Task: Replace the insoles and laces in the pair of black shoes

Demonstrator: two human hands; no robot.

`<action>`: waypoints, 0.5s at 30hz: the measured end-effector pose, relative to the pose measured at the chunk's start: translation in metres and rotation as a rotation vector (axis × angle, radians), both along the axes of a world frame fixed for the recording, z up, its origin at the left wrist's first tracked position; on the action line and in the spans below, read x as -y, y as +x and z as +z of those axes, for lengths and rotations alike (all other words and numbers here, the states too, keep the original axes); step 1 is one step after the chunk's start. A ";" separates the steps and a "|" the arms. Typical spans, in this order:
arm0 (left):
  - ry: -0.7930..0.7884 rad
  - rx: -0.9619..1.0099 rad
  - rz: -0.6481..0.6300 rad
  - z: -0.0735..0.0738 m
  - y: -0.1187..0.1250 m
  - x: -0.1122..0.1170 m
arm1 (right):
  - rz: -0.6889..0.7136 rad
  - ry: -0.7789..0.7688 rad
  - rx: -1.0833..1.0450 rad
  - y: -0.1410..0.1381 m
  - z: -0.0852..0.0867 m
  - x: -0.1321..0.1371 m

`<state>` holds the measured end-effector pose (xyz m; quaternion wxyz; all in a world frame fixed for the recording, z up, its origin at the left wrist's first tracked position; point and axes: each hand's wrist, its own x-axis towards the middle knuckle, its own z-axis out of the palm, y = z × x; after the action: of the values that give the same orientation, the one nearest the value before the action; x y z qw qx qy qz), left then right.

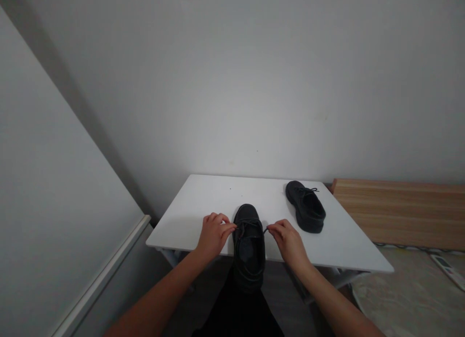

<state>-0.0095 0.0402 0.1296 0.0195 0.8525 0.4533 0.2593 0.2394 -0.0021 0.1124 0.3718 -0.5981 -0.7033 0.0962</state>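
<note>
A black lace-up shoe points away from me at the front edge of the white table, its heel end reaching past that edge. On its left side, my left hand pinches one end of the shoelace between thumb and finger. To the right, my right hand pinches the other lace end, a short dark piece showing between its fingertips and the shoe. The laces cross over the front of the shoe opening. A second black shoe stands at the table's right, its lace in a bow.
Behind the table rises a plain pale wall. A white panel with a ledge slants along the left. Right of the table are a wood-grain board, a pale mat and a white remote control.
</note>
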 end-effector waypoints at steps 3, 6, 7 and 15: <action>-0.052 0.043 0.055 -0.007 0.003 0.002 | -0.001 0.009 0.027 -0.006 0.001 0.000; -0.086 0.052 0.078 -0.010 0.005 0.004 | 0.000 0.015 0.043 -0.012 0.004 0.000; -0.085 0.046 0.081 -0.010 0.005 0.005 | 0.000 0.012 0.051 -0.013 0.006 0.000; -0.105 0.066 0.096 -0.006 0.006 0.008 | 0.035 -0.019 -0.002 -0.012 0.005 -0.001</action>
<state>-0.0037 0.0325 0.1231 0.0666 0.8187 0.5056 0.2640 0.2273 -0.0012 0.1176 0.3650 -0.5891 -0.7125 0.1098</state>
